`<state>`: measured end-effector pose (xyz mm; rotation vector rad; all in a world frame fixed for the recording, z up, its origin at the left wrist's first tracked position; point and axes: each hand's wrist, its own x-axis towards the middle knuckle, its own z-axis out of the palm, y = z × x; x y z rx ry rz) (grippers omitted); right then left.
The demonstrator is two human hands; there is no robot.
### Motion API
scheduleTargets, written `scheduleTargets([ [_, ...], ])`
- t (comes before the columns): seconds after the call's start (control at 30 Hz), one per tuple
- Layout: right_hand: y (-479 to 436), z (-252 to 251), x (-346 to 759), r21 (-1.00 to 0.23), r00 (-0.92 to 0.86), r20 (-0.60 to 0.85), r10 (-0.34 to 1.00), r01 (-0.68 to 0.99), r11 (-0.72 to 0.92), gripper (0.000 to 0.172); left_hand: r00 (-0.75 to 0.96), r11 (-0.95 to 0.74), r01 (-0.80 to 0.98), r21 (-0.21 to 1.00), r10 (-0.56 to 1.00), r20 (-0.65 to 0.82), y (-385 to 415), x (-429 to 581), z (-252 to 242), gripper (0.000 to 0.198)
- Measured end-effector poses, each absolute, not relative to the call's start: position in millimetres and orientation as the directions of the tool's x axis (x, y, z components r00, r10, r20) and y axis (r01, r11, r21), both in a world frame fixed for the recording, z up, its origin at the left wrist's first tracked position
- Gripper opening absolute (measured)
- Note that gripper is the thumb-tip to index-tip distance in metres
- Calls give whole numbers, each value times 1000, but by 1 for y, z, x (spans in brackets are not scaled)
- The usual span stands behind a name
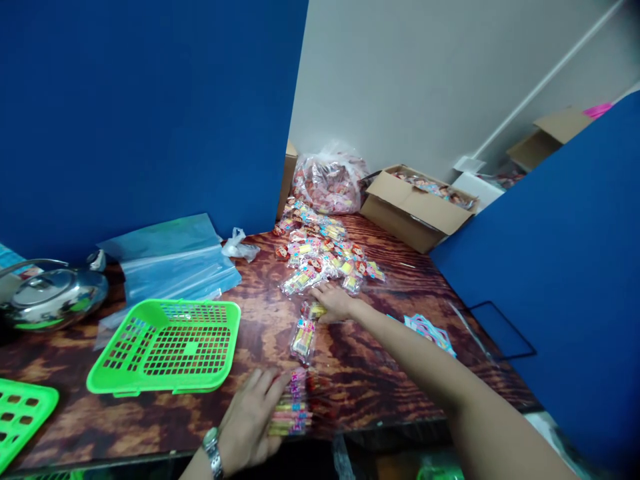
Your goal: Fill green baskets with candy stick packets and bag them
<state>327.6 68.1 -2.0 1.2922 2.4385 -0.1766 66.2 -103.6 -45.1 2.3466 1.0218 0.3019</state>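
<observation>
I see my left hand point(250, 420) lying flat, fingers spread, on a stack of packets point(295, 408) at the near table point(150, 413) edge. My right hand point(334, 301), arm stretched far, presses a packet point(315, 310) beside the pile point(325, 257).

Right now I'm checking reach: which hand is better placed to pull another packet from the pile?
Right. The right hand already rests at the pile's near edge; the left hand lies on the near stack.

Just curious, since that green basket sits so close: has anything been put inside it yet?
No, the green basket shows only its bare mesh floor, while the packets lie out on the wooden table.
</observation>
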Motion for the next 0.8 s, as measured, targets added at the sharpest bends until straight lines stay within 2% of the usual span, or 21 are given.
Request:
scheduleTargets([
  [0.07,67,2,327,84,-469,-402,787,837,541,79,683,-558,601,572,730,-5,-104,66,-46,89],
  [0.1,67,6,328,92,-458,-416,786,838,537,75,682,-558,601,573,731,-3,-103,66,-46,89],
  [0.23,67,29,327,92,-508,-433,745,797,597,40,687,-558,592,582,727,-3,-102,66,-43,87],
  [0.3,64,37,322,71,-624,-424,656,700,711,32,688,-559,595,578,725,-6,-102,66,-40,86],
  [0.43,46,30,298,-13,-841,-425,335,376,927,27,687,-568,602,562,727,-1,-103,66,-40,86],
  [0.53,35,15,285,11,-860,-425,281,306,952,21,667,-569,617,544,745,23,-107,66,-44,92],
  [0.63,33,12,279,54,-816,-455,356,374,926,29,660,-573,622,533,750,36,-108,65,-45,90],
  [0.7,35,16,274,37,-779,-468,417,455,890,47,665,-563,624,541,747,10,-107,66,-43,86],
  [0.8,35,21,254,-4,-743,-383,549,595,804,72,671,-541,636,550,740,-48,-103,68,-35,80],
])
